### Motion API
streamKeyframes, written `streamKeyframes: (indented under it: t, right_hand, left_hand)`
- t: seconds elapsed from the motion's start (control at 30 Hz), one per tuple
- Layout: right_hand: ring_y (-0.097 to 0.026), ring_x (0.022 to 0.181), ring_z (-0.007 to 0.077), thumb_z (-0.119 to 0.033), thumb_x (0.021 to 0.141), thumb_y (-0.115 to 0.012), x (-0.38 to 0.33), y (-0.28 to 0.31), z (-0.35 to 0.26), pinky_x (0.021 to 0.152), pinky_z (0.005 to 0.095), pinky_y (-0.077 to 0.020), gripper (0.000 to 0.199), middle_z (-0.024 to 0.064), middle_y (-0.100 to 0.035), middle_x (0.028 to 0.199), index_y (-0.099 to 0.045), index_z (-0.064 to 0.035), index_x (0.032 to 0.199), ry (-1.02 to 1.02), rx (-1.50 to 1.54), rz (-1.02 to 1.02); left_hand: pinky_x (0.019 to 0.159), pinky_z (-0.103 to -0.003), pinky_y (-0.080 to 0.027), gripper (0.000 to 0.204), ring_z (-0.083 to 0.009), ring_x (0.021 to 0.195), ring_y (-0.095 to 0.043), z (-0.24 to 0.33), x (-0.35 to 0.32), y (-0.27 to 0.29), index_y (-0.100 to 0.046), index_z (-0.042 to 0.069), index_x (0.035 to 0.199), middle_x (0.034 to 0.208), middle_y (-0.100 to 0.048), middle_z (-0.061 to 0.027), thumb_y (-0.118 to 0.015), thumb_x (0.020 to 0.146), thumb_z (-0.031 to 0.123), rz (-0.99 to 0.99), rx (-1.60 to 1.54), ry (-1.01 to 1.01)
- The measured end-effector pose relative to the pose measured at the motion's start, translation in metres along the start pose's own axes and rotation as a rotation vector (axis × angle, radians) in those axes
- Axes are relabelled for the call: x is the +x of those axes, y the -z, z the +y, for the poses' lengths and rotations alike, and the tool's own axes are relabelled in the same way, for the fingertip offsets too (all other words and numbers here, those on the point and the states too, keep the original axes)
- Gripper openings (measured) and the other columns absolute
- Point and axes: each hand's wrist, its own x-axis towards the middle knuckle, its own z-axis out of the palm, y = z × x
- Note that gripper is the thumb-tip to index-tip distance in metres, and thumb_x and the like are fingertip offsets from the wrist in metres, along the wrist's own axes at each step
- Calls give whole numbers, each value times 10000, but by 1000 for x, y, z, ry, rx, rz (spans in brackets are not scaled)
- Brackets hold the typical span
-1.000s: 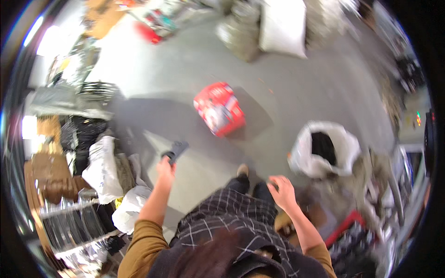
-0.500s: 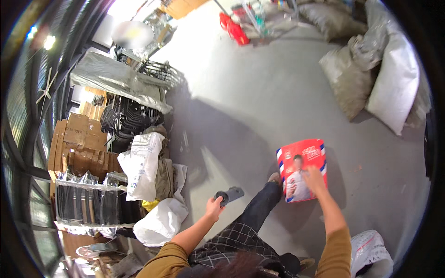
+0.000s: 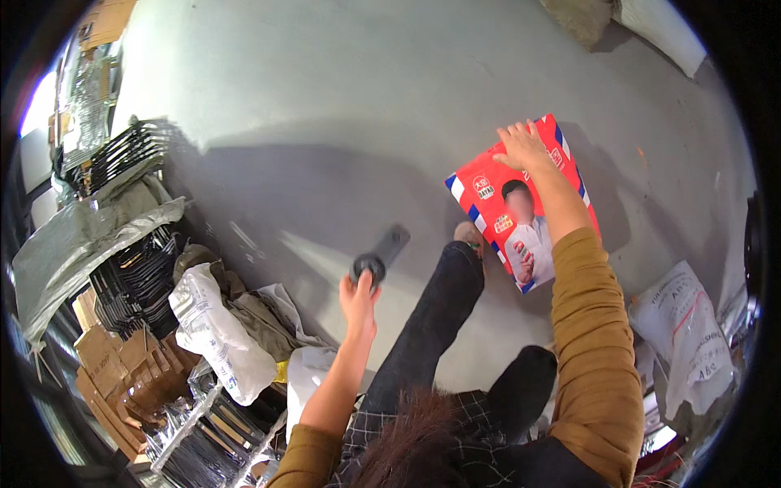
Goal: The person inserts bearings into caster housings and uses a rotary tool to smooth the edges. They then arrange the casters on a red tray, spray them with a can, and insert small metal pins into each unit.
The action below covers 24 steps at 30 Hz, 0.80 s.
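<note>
In my left hand [image 3: 358,305] is a dark grey tool [image 3: 390,244] with a round black ring at the near end and a flat oblong body pointing away. My fingers close around its ring end, and I cannot make out its exact kind. My right hand [image 3: 525,148] lies on the far part of a red box or packet [image 3: 488,175] with blue and white striped edges and a printed picture of a person. Its fingers are spread over the top face near the far edge. The packet is just right of my shoe [image 3: 468,234].
Stacked cardboard [image 3: 122,366], black metal racks [image 3: 134,276], a grey plastic cover [image 3: 81,252] and white sacks [image 3: 215,333] line the left. A white printed bag [image 3: 687,342] stands at the right. Full sacks [image 3: 663,32] are at the far right on the grey floor [image 3: 342,73].
My right hand has gone from the middle of the red packet to its far edge, and its fingers have spread. My view has turned and come closer. The left hand keeps the grey tool.
</note>
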Motion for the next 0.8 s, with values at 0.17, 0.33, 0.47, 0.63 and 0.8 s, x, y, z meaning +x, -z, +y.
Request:
streamKeyframes:
  t: [0.17,0.33,0.47,0.63,0.8]
  right_hand:
    - [-504,1128,275,-291,813,-620,-100,24,-20,1090,505,-284,239,98,-624,1037,-701,-80,890,203,-26,45]
    - [-517,970,257,-108,752,-595,-264,48,-37,1063,486,-323,74,62,-560,841,-668,-98,761,245,-32,196]
    - [-525,1006,200,-153,818,-614,-365,66,-46,1090,477,-300,66,12,-557,870,-661,-107,814,130,-86,57]
    - [-505,1098,201,-101,776,-582,-457,73,-56,1090,462,-301,98,30,-579,1039,-655,-88,840,-116,14,198]
    - [-449,1211,279,-140,819,-633,-530,69,-48,1041,501,-340,120,69,-468,1409,-656,-56,902,-384,108,381]
  left_hand:
    - [841,-303,-504,514,-137,965,-558,38,12,-83,-431,-27,1267,1166,-514,-76,-659,898,249,-163,-50,-120]
    - [841,-349,-489,385,-252,883,-656,23,-33,-152,-569,-41,1107,951,-659,-165,-644,800,178,-370,304,-292]
    - [833,-384,-503,404,-321,904,-684,-18,-76,-145,-601,-60,1051,928,-670,-251,-642,757,214,-532,610,-332]
    - [655,-360,-546,356,-256,725,-703,-35,-125,-118,-628,-76,949,839,-679,-190,-636,756,223,-716,607,-298]
    - [547,-264,-497,321,-122,670,-605,-13,-187,-84,-662,3,1040,895,-669,-65,-542,783,155,-713,176,-236]
